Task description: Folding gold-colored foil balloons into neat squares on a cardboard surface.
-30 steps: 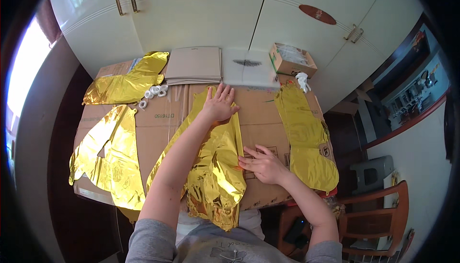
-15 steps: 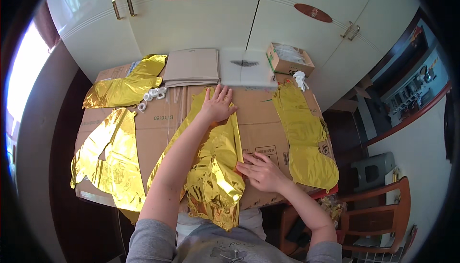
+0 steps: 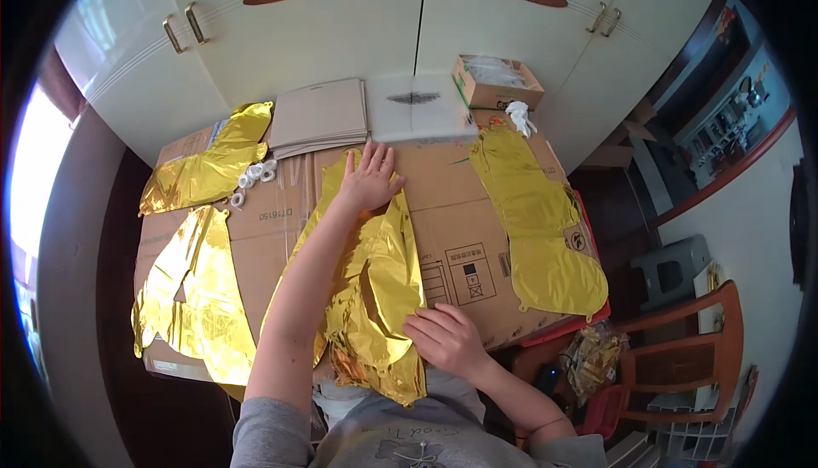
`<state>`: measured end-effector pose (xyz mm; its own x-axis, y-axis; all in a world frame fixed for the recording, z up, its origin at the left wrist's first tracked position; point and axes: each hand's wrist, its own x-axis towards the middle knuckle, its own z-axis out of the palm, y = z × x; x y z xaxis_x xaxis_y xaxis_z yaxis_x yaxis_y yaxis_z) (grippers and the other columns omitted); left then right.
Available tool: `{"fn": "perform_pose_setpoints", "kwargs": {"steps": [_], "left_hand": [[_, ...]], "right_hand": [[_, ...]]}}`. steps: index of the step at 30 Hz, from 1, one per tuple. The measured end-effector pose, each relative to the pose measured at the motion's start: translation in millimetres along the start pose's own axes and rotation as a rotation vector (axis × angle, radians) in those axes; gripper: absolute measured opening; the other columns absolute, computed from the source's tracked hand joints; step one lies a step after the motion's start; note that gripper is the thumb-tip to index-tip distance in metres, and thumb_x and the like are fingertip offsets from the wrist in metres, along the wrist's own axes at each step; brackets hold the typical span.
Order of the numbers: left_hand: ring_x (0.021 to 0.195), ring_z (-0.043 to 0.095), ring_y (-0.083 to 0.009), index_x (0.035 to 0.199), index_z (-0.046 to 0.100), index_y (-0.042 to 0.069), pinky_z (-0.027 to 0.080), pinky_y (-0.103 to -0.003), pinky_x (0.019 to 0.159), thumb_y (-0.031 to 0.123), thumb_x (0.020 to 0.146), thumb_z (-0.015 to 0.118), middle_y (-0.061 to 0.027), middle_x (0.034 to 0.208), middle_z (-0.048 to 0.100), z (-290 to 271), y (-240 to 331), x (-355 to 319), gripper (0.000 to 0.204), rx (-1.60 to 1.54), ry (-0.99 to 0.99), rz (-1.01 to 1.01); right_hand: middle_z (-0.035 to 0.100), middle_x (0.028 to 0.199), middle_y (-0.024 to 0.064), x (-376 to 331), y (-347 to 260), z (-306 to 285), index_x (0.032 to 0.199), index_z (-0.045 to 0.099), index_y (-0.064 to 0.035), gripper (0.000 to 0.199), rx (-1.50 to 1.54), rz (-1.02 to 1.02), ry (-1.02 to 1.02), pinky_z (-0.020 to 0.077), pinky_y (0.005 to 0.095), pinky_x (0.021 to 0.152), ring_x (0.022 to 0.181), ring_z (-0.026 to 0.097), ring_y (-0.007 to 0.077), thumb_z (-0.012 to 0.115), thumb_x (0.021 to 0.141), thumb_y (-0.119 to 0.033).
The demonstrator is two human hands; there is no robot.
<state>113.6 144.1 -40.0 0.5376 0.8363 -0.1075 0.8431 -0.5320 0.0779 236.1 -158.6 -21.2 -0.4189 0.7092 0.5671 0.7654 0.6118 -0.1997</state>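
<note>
A flat, wrinkled gold foil balloon [image 3: 375,255] lies in front of me on the cardboard, its crumpled near end hanging over the table edge at my lap. My left hand [image 3: 371,180] is spread flat on the far end of this balloon, pressing it down. At the balloon's lower right edge, my right hand [image 3: 445,340] has its fingers bent together on the foil; the thumb is partly hidden. An A-shaped gold foil balloon [image 3: 209,272] lies to the left. Another gold foil balloon [image 3: 545,238] is laid out on the right.
A further gold foil balloon [image 3: 204,170] rests at the far left beside small white ribbon rolls [image 3: 256,175]. Behind are stacked cardboard sheets [image 3: 319,114], a white slab [image 3: 417,110] and an open box [image 3: 498,83]. A wooden chair [image 3: 682,353] stands at the right.
My right hand has moved toward me along the balloon's right edge, and its fingers have drawn together on the foil. My left hand stays spread on the far end. The whole view has shifted.
</note>
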Motion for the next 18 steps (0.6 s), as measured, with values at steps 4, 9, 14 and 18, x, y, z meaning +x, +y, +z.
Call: {"fn": "perform_pose_setpoints", "kwargs": {"steps": [4, 9, 14, 18], "left_hand": [[0.15, 0.008, -0.0322, 0.154, 0.02, 0.007, 0.009, -0.06, 0.117, 0.058, 0.098, 0.031, -0.0129, 0.161, 0.019, 4.5, -2.0, -0.3, 0.076, -0.028, 0.051, 0.024], [0.151, 0.007, -0.0301, 0.155, 0.018, 0.009, 0.008, -0.058, 0.118, 0.058, 0.098, 0.03, -0.0114, 0.162, 0.016, 4.7, -1.3, 1.2, 0.076, -0.037, 0.04, 0.022], [0.15, 0.007, -0.0309, 0.155, 0.019, 0.009, 0.007, -0.059, 0.118, 0.059, 0.096, 0.034, -0.0123, 0.161, 0.017, 4.9, -4.2, 3.1, 0.078, -0.07, 0.027, 0.018], [0.15, 0.007, -0.0325, 0.154, 0.021, 0.009, 0.007, -0.06, 0.117, 0.058, 0.092, 0.047, -0.0127, 0.161, 0.018, 0.9, -7.0, 5.4, 0.084, -0.149, 0.005, 0.027]], "right_hand": [[0.069, 0.101, 0.0052, -1.1, 1.7, 2.9, 0.091, 0.071, -0.0056, 0.016, 0.045, -0.012, -0.032, 0.0508, 0.039, 0.094, 0.099, 0.067, 0.0205, 0.068, 0.075, -0.008], [0.068, 0.097, 0.0086, -3.3, 3.8, 2.3, 0.09, 0.068, -0.0004, 0.016, 0.067, 0.004, -0.037, 0.0514, 0.0389, 0.097, 0.098, 0.066, 0.0223, 0.065, 0.077, -0.009], [0.067, 0.096, 0.0083, -5.8, 4.0, 2.4, 0.089, 0.067, -0.0009, 0.017, 0.112, 0.042, -0.032, 0.0518, 0.0387, 0.097, 0.098, 0.066, 0.0227, 0.068, 0.075, -0.009], [0.067, 0.095, 0.0078, -6.8, 6.0, 2.5, 0.089, 0.066, -0.0019, 0.018, 0.125, 0.05, -0.05, 0.0522, 0.0382, 0.097, 0.099, 0.066, 0.0223, 0.07, 0.073, -0.009]]}}
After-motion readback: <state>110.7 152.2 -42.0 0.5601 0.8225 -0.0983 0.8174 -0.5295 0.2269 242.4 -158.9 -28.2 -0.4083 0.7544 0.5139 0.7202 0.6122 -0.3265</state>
